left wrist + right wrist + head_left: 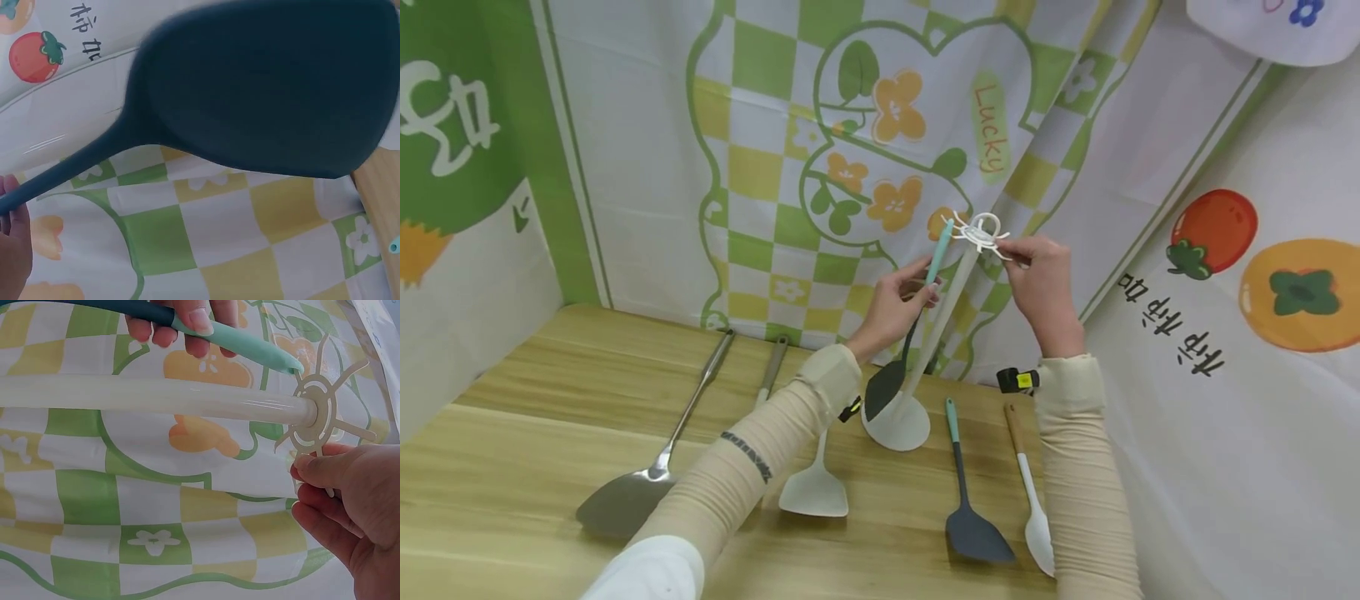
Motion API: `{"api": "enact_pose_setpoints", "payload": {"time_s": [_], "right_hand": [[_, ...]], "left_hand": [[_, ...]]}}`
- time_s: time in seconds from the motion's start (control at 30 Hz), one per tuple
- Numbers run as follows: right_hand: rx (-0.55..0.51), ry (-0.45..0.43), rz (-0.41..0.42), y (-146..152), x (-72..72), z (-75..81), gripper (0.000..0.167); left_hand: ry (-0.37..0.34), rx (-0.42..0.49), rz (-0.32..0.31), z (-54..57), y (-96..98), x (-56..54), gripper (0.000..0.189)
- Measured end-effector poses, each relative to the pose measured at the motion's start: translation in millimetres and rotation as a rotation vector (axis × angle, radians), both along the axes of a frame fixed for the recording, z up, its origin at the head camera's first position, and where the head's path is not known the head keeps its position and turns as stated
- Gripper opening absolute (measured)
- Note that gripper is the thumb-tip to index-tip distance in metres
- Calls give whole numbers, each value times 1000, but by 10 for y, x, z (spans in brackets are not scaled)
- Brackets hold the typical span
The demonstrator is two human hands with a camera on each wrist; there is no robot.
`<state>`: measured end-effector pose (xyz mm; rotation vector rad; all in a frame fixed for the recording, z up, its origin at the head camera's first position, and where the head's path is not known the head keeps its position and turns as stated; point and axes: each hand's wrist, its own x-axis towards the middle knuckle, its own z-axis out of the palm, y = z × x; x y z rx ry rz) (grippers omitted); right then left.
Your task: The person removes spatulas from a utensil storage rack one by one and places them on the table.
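In the head view, my left hand grips a turner by its mint handle, with its dark blade hanging down. That blade fills much of the left wrist view. A white utensil stand has a round base, a tall pole and a ring of hooks on top. My right hand pinches one hook between thumb and fingers. In the right wrist view, the tip of the mint handle meets a hook on the far side of the hook ring.
On the wooden table lie a metal spatula and a white turner. A grey handle is partly covered by my left arm. Further right lie another mint-handled turner and a white spoon. Printed cloth hangs behind.
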<state>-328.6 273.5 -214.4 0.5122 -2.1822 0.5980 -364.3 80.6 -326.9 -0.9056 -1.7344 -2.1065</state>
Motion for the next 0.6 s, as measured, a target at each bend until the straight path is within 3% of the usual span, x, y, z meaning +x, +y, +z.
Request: {"api": "enact_pose_setpoints", "payload": {"time_s": [0.6], "right_hand": [[1, 11, -2, -9, 7, -8, 16]], "left_hand": [[-16, 9, 31, 71, -108, 19, 49]]}}
